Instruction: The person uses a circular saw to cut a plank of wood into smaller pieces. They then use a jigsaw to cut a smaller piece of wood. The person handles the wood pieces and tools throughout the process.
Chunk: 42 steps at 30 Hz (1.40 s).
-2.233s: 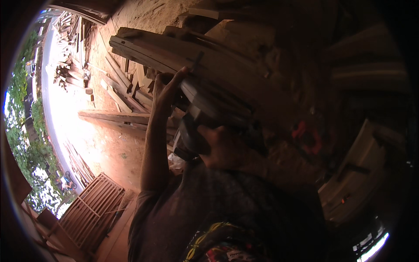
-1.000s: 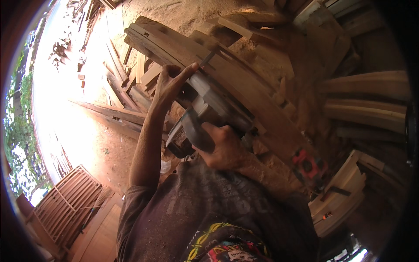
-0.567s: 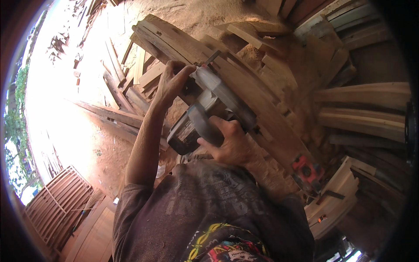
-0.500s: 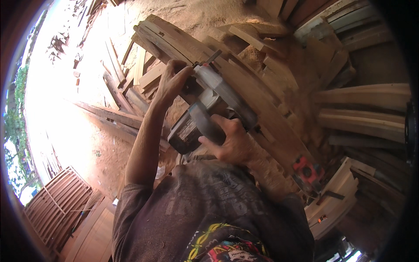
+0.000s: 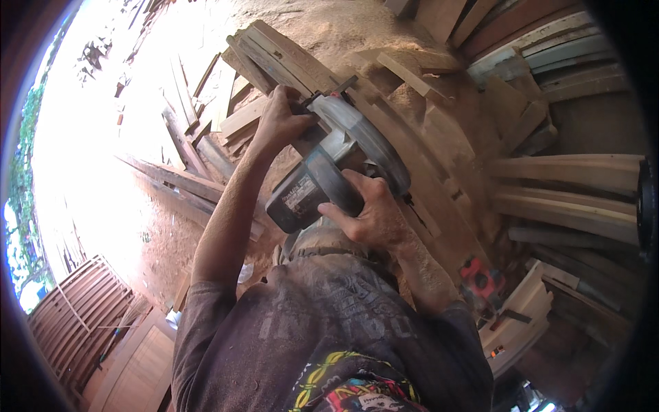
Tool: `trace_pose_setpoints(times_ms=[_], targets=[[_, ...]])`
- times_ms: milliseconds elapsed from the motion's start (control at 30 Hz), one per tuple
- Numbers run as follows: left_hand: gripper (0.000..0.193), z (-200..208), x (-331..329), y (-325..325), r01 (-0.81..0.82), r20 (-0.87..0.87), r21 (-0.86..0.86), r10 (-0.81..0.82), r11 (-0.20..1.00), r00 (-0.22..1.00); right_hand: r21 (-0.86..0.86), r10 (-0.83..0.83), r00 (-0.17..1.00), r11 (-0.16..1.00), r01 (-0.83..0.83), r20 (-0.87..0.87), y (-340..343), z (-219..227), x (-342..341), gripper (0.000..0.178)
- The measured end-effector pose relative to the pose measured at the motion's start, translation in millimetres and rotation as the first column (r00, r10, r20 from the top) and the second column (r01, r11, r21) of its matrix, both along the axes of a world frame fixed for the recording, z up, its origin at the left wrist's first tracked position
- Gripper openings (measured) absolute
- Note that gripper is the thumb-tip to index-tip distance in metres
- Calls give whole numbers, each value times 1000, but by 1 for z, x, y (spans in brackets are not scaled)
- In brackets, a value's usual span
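Observation:
A circular saw (image 5: 364,134) with a grey blade guard and a dark motor housing rests on a long wooden plank (image 5: 439,213) in front of me. My right hand (image 5: 374,213) is closed around its looped rear handle (image 5: 333,182), with the thumb toward the motor side. At the saw's front, my left hand (image 5: 281,120) grips near the base, its fingertips partly hidden behind the tool. The plank slants from the far left to the near right. The blade cannot be seen beneath the guard.
A red and black tool (image 5: 482,278) sits on the near right end of the plank. Beside it, a hammer-like tool (image 5: 508,317) lies on pale boards. Offcuts (image 5: 240,123) and sawdust cover the ground; stacked timbers (image 5: 570,172) stand right, a slatted frame (image 5: 79,312) lower left.
The view has shifted slightly, and the saw appears a little farther right in it. Both hands keep their hold on the saw.

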<state>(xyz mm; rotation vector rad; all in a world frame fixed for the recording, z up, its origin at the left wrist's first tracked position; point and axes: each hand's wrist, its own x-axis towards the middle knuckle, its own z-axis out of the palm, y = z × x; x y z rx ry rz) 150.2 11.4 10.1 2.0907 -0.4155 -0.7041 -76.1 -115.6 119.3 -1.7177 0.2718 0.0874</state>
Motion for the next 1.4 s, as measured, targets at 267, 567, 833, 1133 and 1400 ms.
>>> trace_pose_setpoints(times_ms=[267, 567, 833, 1133, 1400], targets=[[64, 0, 15, 1, -15, 188, 113, -6, 993, 982, 17, -4, 997, 1000, 3, 83, 5, -10, 17, 28], [62, 0, 39, 9, -88, 66, 130, 80, 988, 995, 21, 30, 991, 999, -33, 127, 12, -20, 41, 30], [61, 11, 52, 9, -96, -23, 142, 100, 985, 995, 24, 27, 987, 999, -31, 158, 14, -21, 56, 30], [63, 1, 73, 15, -91, 64, 112, 84, 990, 994, 64, 26, 994, 997, -34, 109, 17, -10, 82, 26], [70, 4, 96, 14, -109, 31, 125, 106, 986, 994, 56, 45, 997, 997, -49, 70, 18, -6, 105, 24]])
